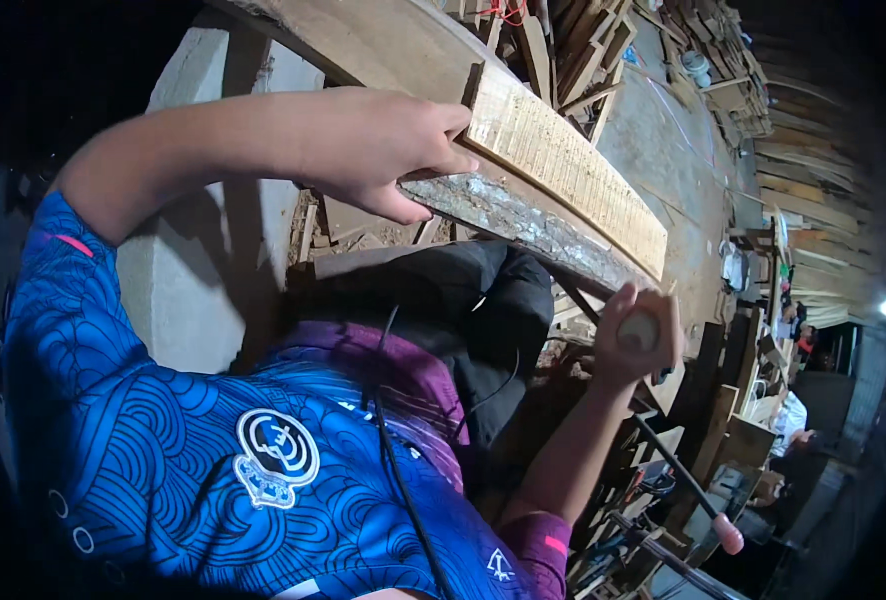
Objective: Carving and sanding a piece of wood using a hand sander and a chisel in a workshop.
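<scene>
A pale, rough-sawn board (563, 165) lies on a thick wooden beam (383, 40) with a bark-covered edge (523, 215). My left hand (408, 150) is closed over the beam's edge, thumb against the bark side and fingertips at the board's near end. At the board's other end, my right hand (641, 335) is wrapped round a tool handle (639, 331) with a pale round butt. The rest of that tool is mostly hidden by the fist, so its kind is unclear. Below the right hand, a dark rod with a pinkish grip (728, 535) slants downward.
A pale concrete block (178, 260) stands on the left, close to the beam. Offcuts and boards (583, 50) are piled beyond it, and long planks (813, 190) line the right side. A white bucket (696, 68) stands at the upper right. Another person (791, 420) is at the far right.
</scene>
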Demonstrator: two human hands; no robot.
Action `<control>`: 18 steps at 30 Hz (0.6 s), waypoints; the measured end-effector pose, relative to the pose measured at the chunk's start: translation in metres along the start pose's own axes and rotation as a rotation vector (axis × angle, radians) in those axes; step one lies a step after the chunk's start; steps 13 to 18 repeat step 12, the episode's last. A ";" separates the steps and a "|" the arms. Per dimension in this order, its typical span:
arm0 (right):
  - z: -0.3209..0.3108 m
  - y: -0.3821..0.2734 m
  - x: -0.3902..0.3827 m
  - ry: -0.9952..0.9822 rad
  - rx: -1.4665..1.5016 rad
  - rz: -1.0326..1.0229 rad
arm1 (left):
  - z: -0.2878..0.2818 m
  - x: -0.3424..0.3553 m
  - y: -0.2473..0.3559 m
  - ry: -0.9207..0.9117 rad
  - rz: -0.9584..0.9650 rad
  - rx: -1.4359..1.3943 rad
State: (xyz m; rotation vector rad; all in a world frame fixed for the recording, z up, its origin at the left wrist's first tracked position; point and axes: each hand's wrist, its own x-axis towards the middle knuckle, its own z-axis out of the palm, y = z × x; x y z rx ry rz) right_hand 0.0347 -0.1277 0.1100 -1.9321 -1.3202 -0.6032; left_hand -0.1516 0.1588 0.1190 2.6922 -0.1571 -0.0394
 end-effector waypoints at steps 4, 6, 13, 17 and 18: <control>0.021 -0.086 -0.005 -0.041 0.237 -0.299 | 0.014 -0.006 -0.007 0.064 0.042 0.061; 0.029 -0.099 0.000 0.016 0.294 -0.339 | 0.017 -0.007 -0.011 0.089 0.066 0.036; 0.044 -0.086 0.045 0.213 0.148 -0.087 | 0.011 0.006 0.002 0.019 -0.021 0.018; 0.044 -0.086 0.045 0.213 0.148 -0.087 | 0.011 0.006 0.002 0.019 -0.021 0.018; 0.044 -0.086 0.045 0.213 0.148 -0.087 | 0.011 0.006 0.002 0.019 -0.021 0.018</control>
